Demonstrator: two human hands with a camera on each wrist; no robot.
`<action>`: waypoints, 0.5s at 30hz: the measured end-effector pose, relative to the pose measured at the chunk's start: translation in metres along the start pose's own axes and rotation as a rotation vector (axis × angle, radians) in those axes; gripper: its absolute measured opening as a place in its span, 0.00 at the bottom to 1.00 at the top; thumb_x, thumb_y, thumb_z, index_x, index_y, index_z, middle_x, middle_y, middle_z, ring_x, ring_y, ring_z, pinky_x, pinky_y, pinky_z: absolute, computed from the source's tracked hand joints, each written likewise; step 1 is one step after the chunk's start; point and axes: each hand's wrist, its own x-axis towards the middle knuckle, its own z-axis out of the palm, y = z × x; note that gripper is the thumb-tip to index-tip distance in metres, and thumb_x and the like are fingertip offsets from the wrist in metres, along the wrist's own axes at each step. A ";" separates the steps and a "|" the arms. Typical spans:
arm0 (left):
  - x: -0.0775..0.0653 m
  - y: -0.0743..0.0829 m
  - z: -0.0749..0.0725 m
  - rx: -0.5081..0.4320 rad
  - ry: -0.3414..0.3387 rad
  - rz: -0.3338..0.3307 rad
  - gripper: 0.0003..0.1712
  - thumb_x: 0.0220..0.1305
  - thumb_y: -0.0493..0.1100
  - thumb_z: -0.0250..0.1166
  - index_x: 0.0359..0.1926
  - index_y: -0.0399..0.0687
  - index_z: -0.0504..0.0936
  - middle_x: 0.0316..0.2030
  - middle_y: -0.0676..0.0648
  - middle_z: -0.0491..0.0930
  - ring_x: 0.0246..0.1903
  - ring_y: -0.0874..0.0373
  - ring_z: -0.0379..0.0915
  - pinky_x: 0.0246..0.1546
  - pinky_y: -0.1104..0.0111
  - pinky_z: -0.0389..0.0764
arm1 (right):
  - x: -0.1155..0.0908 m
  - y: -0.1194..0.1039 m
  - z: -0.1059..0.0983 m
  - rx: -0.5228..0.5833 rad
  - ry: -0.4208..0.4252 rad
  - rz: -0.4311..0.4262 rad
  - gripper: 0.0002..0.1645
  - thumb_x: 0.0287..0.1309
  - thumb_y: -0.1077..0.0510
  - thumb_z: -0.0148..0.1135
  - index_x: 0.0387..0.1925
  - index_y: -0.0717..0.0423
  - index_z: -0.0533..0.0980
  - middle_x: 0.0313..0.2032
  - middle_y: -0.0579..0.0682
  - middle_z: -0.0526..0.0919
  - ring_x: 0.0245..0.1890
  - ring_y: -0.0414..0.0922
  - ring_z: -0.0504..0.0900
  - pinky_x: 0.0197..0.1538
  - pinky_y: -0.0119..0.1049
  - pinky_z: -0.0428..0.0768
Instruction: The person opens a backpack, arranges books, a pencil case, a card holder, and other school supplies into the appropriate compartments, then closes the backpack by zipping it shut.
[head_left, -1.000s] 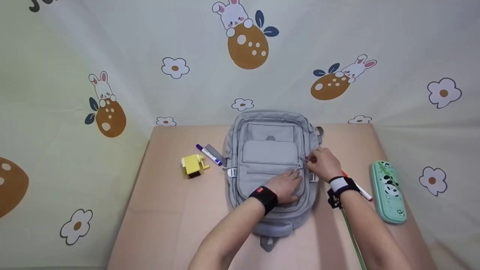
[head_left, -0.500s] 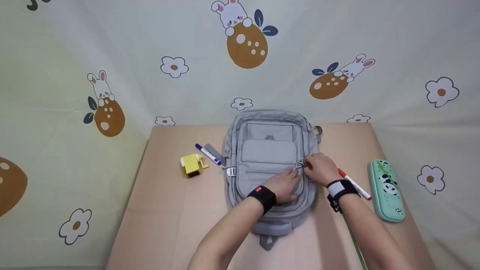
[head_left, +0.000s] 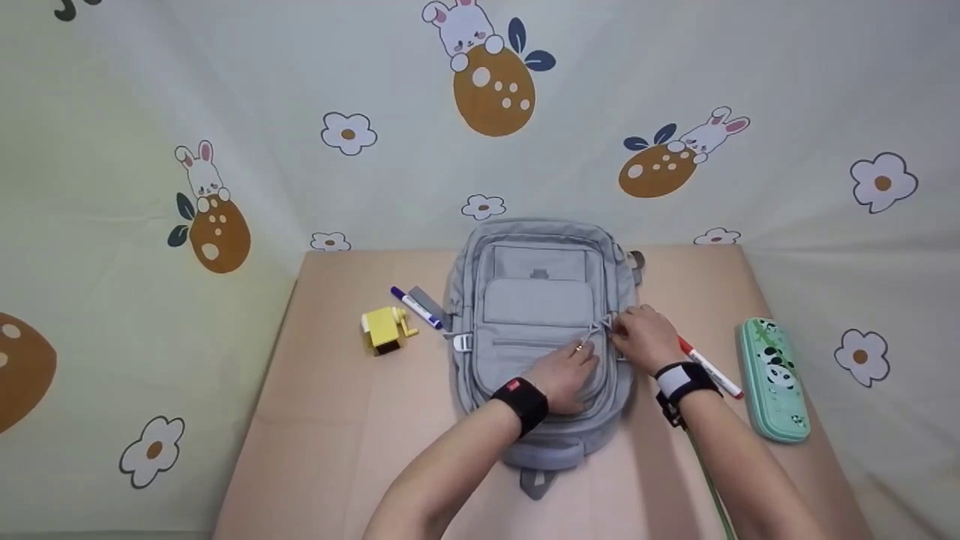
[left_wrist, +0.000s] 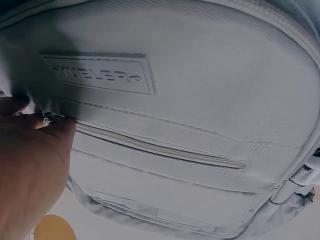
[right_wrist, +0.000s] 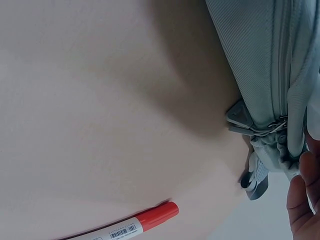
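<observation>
A grey backpack (head_left: 536, 300) lies flat, its front panel up and its top handle toward the person. The left hand (head_left: 562, 379) rests over the front panel. In the left wrist view, its thumb and fingertip pinch the zipper pull (left_wrist: 50, 117) at one end of the short front-pocket zipper (left_wrist: 160, 147). The right hand (head_left: 643, 337) grips the backpack's right side with curled fingers, near a pale cord-like pull (head_left: 600, 326). In the right wrist view its fingers (right_wrist: 299, 202) lie beside the side fabric; what the fingertips hold there is mostly out of sight.
Left of the backpack are a yellow crank sharpener (head_left: 384, 328), a purple-capped marker (head_left: 416, 307) and a flat grey piece (head_left: 427, 304). A red-capped marker (head_left: 712, 369) and a green panda pencil case (head_left: 776, 382) lie on the right. A printed cloth (head_left: 390, 195) hangs behind the table.
The right hand has shifted slightly toward the person along the backpack's side. The left hand has drawn its fingers in a little over the front pocket. The backpack stays put.
</observation>
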 end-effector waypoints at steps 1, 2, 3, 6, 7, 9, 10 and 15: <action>-0.001 0.001 0.000 0.017 0.006 0.001 0.48 0.49 0.62 0.64 0.67 0.44 0.61 0.67 0.43 0.56 0.66 0.47 0.50 0.63 0.65 0.55 | -0.001 0.000 0.000 0.000 -0.002 0.006 0.08 0.45 0.53 0.69 0.25 0.51 0.79 0.25 0.46 0.75 0.29 0.49 0.71 0.31 0.45 0.70; -0.003 0.002 0.001 0.029 0.014 0.000 0.48 0.49 0.62 0.64 0.67 0.45 0.61 0.67 0.43 0.57 0.66 0.47 0.51 0.63 0.65 0.56 | -0.001 0.000 0.000 0.001 -0.003 0.011 0.08 0.45 0.53 0.69 0.26 0.51 0.80 0.26 0.46 0.75 0.29 0.49 0.71 0.31 0.45 0.70; -0.004 0.004 0.002 0.039 0.022 -0.005 0.46 0.50 0.61 0.64 0.66 0.45 0.62 0.66 0.43 0.58 0.65 0.47 0.53 0.62 0.64 0.57 | -0.002 0.000 0.000 0.002 0.001 0.014 0.08 0.45 0.53 0.69 0.26 0.52 0.80 0.26 0.46 0.76 0.29 0.49 0.72 0.31 0.45 0.70; -0.006 0.007 0.004 0.057 0.029 -0.027 0.41 0.54 0.58 0.62 0.65 0.46 0.64 0.65 0.44 0.60 0.64 0.48 0.55 0.61 0.63 0.60 | -0.004 0.001 0.000 0.003 0.018 0.017 0.07 0.44 0.54 0.70 0.25 0.52 0.81 0.26 0.46 0.76 0.30 0.50 0.72 0.32 0.45 0.71; -0.007 0.008 0.004 0.054 0.025 -0.040 0.38 0.56 0.56 0.60 0.65 0.46 0.65 0.65 0.44 0.60 0.64 0.48 0.55 0.61 0.62 0.60 | -0.005 0.001 -0.001 0.005 0.026 0.015 0.07 0.43 0.55 0.70 0.25 0.52 0.81 0.26 0.46 0.76 0.30 0.50 0.72 0.32 0.45 0.71; -0.007 0.010 0.004 0.040 0.014 -0.065 0.34 0.59 0.53 0.56 0.65 0.46 0.65 0.66 0.45 0.60 0.64 0.49 0.55 0.60 0.61 0.62 | -0.005 0.001 -0.002 0.008 0.039 0.009 0.06 0.43 0.55 0.70 0.25 0.53 0.81 0.25 0.46 0.76 0.29 0.50 0.72 0.32 0.45 0.71; -0.007 0.010 0.005 0.036 0.008 -0.075 0.33 0.61 0.52 0.54 0.65 0.47 0.64 0.66 0.45 0.59 0.64 0.49 0.55 0.60 0.61 0.62 | -0.005 0.001 -0.002 0.009 0.042 0.006 0.06 0.43 0.56 0.70 0.25 0.53 0.81 0.25 0.46 0.76 0.29 0.50 0.72 0.31 0.45 0.71; -0.008 0.008 0.005 0.006 -0.001 -0.093 0.30 0.65 0.51 0.50 0.66 0.47 0.64 0.67 0.46 0.57 0.65 0.49 0.54 0.60 0.60 0.62 | -0.006 0.000 -0.007 0.006 0.035 0.007 0.06 0.45 0.56 0.69 0.27 0.53 0.81 0.25 0.46 0.76 0.28 0.48 0.72 0.30 0.43 0.70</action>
